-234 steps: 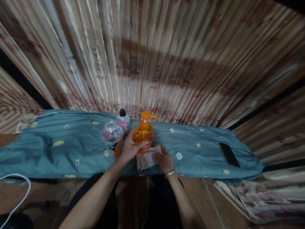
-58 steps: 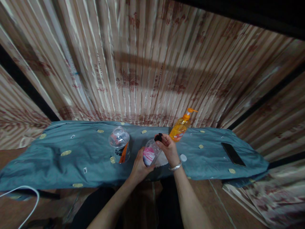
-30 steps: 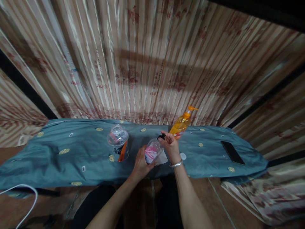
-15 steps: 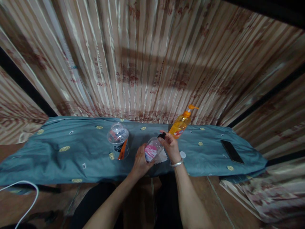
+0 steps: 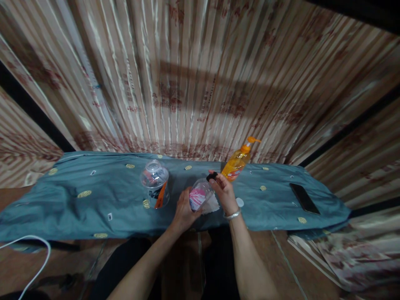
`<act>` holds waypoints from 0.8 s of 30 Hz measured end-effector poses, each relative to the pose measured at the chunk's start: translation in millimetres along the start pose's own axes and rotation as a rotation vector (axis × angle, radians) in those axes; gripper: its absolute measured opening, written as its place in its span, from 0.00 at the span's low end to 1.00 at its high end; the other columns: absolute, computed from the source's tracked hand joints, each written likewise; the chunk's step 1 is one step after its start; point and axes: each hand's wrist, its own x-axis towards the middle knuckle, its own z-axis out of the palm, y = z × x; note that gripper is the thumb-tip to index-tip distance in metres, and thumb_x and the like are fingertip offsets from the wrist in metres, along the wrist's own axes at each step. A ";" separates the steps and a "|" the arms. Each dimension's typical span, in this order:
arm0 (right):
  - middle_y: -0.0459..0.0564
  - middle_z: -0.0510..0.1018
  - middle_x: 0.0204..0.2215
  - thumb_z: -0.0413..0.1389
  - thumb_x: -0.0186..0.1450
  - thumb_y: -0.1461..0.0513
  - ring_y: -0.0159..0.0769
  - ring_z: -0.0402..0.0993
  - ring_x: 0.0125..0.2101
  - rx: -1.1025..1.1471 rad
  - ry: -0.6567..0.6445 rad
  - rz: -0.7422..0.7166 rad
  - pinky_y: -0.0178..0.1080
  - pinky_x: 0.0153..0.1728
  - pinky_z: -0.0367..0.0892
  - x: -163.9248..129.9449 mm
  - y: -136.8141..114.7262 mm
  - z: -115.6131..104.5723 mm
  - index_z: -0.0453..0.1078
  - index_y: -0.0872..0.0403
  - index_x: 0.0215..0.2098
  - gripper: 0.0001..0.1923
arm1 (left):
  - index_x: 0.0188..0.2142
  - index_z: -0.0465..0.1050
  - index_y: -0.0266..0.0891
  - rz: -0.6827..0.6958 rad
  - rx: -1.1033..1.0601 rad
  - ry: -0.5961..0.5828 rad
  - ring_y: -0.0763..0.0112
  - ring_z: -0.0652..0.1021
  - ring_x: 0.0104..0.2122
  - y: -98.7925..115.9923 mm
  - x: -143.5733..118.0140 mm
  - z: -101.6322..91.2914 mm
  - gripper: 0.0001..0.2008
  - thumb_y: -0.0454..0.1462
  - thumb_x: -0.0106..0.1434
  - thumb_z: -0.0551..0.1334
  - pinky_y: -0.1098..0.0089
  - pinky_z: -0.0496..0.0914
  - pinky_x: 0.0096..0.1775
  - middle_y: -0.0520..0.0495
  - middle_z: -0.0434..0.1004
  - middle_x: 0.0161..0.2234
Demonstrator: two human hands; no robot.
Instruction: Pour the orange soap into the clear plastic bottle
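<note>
1. My left hand [image 5: 185, 209] is wrapped around the base of the bottle [image 5: 200, 195], a small clear one with a pink label, fingers curled tight on it.
2. I hold the bottle tilted, neck pointing up and to the right, just above the near edge of the table.
3. My right hand [image 5: 225, 192] is at the neck, fingertips pinched closed on the black cap [image 5: 212, 176]. I cannot tell whether the cap is seated or loose.
4. A bangle [image 5: 231, 215] sits on my right wrist.
5. Under the bottle a pale cloth [image 5: 211, 205] lies on the blue cover [image 5: 78, 204].
6. Left of my hands stands a clear jar [image 5: 154, 183], apart from them.
7. Behind my right hand stands an orange pump bottle [image 5: 238, 161], near the curtain [image 5: 187, 75].
8. A white lid [image 5: 239, 202] lies just right of my right wrist.
9. A dark phone [image 5: 304, 198] lies well off to the right.
</note>
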 end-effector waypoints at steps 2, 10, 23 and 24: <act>0.55 0.91 0.54 0.78 0.59 0.40 0.55 0.86 0.60 0.014 -0.031 0.005 0.58 0.66 0.80 -2.1 -1.4 -0.8 0.86 0.46 0.49 0.28 | 0.69 0.69 0.38 -0.002 0.002 -0.002 0.35 0.83 0.65 0.0 0.2 -0.5 0.44 0.36 0.54 0.79 0.37 0.76 0.68 0.30 0.82 0.64; 0.55 0.91 0.54 0.84 0.48 0.42 0.53 0.86 0.57 0.033 0.065 -0.004 0.59 0.69 0.76 1.7 0.4 -1.8 0.82 0.46 0.39 0.30 | 0.70 0.69 0.38 0.010 0.010 -0.021 0.36 0.83 0.65 2.1 -0.4 -1.6 0.44 0.37 0.55 0.79 0.35 0.75 0.68 0.31 0.83 0.63; 0.54 0.92 0.51 0.84 0.49 0.41 0.51 0.88 0.53 0.042 0.071 -0.001 0.56 0.64 0.81 0.3 0.2 -2.4 0.82 0.47 0.38 0.30 | 0.70 0.68 0.38 0.000 0.033 -0.011 0.36 0.83 0.64 -0.3 -2.3 1.0 0.46 0.35 0.53 0.79 0.37 0.77 0.67 0.32 0.83 0.63; 0.54 0.92 0.52 0.83 0.51 0.40 0.51 0.88 0.53 0.040 0.050 0.001 0.56 0.63 0.81 -0.1 -0.3 -2.8 0.83 0.47 0.39 0.30 | 0.70 0.68 0.38 -0.001 0.035 -0.012 0.36 0.83 0.65 -0.4 -2.2 0.8 0.46 0.35 0.53 0.79 0.36 0.77 0.67 0.31 0.83 0.64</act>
